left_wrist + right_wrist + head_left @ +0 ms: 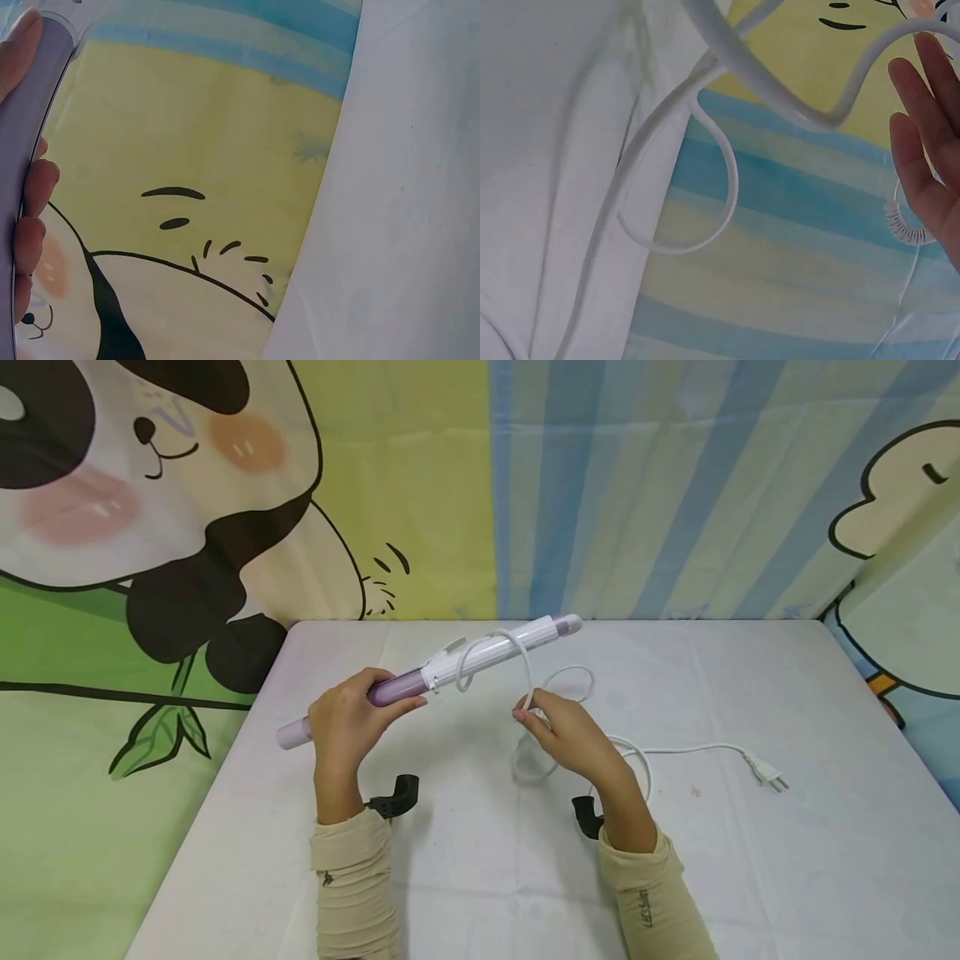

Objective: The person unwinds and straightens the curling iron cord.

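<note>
My left hand [351, 718] grips the purple handle of a curling iron [480, 658] and holds it slanted above the white table, barrel pointing up and to the right. The iron's white cord [525, 668] makes a loop around the barrel. It runs down to my right hand [558, 731], whose fingertips pinch it just right of the iron. In the left wrist view my fingers [34, 187] curl round the purple handle [30, 105]. The right wrist view shows cord loops [705, 202] hanging beside my straight fingers [926, 157].
The rest of the cord trails right across the white tablecloth [750, 877] to a two-pin plug [765, 770]. Cartoon panda and striped cloth backdrops [675, 485] hang behind and beside the table. Black wrist mounts [397, 795] sit by both sleeves.
</note>
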`<state>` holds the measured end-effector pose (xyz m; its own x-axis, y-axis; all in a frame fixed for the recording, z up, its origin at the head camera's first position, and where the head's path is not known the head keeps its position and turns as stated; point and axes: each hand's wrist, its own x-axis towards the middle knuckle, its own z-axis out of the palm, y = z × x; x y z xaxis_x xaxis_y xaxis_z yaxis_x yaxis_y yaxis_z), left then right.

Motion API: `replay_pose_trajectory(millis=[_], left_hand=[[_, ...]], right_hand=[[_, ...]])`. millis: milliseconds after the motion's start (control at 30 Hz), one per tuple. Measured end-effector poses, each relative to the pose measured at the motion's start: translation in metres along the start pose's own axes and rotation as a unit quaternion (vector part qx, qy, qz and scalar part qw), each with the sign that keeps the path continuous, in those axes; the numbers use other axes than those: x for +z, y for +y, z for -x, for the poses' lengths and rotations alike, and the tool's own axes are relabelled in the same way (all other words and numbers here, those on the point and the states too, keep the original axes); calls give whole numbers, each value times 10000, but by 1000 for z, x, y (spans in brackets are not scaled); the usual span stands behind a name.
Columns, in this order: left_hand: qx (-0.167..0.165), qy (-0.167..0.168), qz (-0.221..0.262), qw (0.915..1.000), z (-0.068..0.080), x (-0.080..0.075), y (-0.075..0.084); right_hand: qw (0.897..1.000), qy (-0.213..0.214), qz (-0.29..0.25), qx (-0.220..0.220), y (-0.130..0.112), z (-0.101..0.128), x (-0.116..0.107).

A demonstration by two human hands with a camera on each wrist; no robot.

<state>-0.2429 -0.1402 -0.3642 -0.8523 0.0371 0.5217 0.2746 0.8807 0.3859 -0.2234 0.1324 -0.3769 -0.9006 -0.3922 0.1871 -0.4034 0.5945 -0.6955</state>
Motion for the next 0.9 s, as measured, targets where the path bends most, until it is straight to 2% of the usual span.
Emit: replay_pose_trajectory(millis=[300, 600, 733, 900], left_hand=[[133, -320, 11, 9994, 0, -3, -1], [259, -324, 161, 9990, 1, -7, -2], [384, -284, 188, 9987, 2, -9, -4], [405, -179, 363, 9984, 3, -12, -7]], right_hand=[[9924, 1219, -16, 163, -2, 5, -10], [9684, 2423, -362, 472, 11, 9, -22], [9620, 2565, -461, 817, 18, 10, -25], [9611, 2437, -490, 1201, 27, 10, -28]])
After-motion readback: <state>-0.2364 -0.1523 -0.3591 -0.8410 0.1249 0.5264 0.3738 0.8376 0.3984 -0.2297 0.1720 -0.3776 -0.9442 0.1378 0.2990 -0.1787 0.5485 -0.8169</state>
